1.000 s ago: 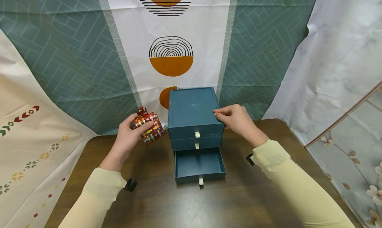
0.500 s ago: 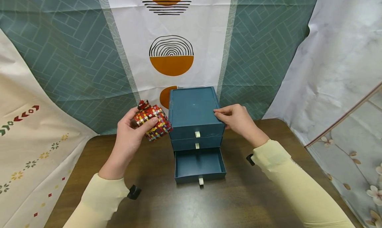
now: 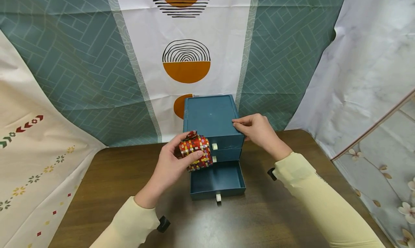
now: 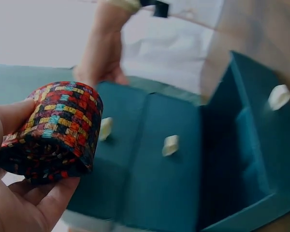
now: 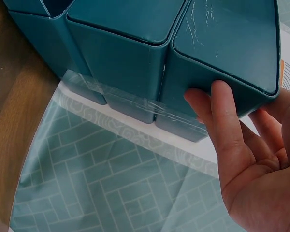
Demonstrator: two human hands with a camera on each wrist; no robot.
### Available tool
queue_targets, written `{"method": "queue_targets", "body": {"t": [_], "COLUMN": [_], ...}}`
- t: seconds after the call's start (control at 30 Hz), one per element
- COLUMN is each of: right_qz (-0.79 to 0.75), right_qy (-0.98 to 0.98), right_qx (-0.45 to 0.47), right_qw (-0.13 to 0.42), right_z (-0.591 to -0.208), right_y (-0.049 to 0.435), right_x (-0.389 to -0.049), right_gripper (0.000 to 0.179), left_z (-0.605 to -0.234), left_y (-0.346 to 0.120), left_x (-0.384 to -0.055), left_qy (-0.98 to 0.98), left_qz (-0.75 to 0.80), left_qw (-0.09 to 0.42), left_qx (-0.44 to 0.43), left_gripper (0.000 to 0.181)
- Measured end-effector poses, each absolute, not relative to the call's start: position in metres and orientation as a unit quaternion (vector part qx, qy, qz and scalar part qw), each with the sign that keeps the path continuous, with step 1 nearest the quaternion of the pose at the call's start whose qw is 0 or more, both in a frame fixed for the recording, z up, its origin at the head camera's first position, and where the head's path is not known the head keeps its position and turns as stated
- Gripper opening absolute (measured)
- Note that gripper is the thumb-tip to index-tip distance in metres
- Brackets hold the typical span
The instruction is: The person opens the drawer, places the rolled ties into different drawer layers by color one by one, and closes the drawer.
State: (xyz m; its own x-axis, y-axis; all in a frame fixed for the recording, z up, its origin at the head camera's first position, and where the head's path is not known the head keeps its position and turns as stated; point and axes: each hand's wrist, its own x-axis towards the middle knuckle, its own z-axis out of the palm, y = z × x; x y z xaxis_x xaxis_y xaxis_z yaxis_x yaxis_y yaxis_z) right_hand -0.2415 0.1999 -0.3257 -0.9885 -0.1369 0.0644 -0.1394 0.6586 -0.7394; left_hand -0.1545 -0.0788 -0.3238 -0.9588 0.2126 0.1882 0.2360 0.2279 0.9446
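Observation:
My left hand [image 3: 172,163] grips a rolled necktie [image 3: 196,150] with a red, yellow and black woven pattern, thumb across its side. In the left wrist view the rolled necktie [image 4: 63,116] shows its coiled end, and a small red end sticks out at the top in the head view. It overlaps the left front of a blue drawer unit [image 3: 210,114], above the pulled-out bottom drawer [image 3: 215,177]. My right hand [image 3: 257,131] holds the unit's upper right edge, with fingers [image 5: 227,116] against its side.
Two closed drawers with pale pull tabs sit above the bottom one; the middle pull tab [image 4: 170,145] shows beside the necktie. The unit stands on a dark wooden table [image 3: 129,176]. A patterned cloth [image 3: 186,24] hangs behind.
My left hand has carried the rolled necktie rightward, from beside the drawer unit to in front of it, lifting slightly and then lowering on the way. My right hand keeps its place.

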Motion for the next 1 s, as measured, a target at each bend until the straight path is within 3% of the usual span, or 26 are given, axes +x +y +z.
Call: {"method": "queue_targets", "body": {"t": [0.17, 0.4, 0.7, 1.0], "right_qz": [0.405, 0.405, 0.41, 0.404], "right_qy": [-0.911, -0.911, -0.909, -0.911], "right_qx": [0.078, 0.076, 0.073, 0.077], "right_qw": [0.004, 0.011, 0.014, 0.013], "right_z": [-0.327, -0.327, -0.326, -0.326], "right_y": [0.2, 0.201, 0.2, 0.201], "right_x": [-0.242, -0.242, -0.241, -0.242], "right_gripper": [0.028, 0.026, 0.025, 0.025], "left_z": [-0.354, -0.411, -0.441, -0.462], "left_y": [-0.065, -0.05, -0.043, -0.038], "left_x": [-0.155, -0.162, -0.165, -0.172], "left_qy": [-0.792, -0.833, -0.889, -0.908], "left_qz": [-0.585, -0.503, -0.356, -0.326], "left_qw": [-0.017, -0.003, 0.074, 0.051], "left_qx": [-0.174, -0.229, -0.279, -0.257], "left_gripper": [0.054, 0.052, 0.052, 0.053]}}
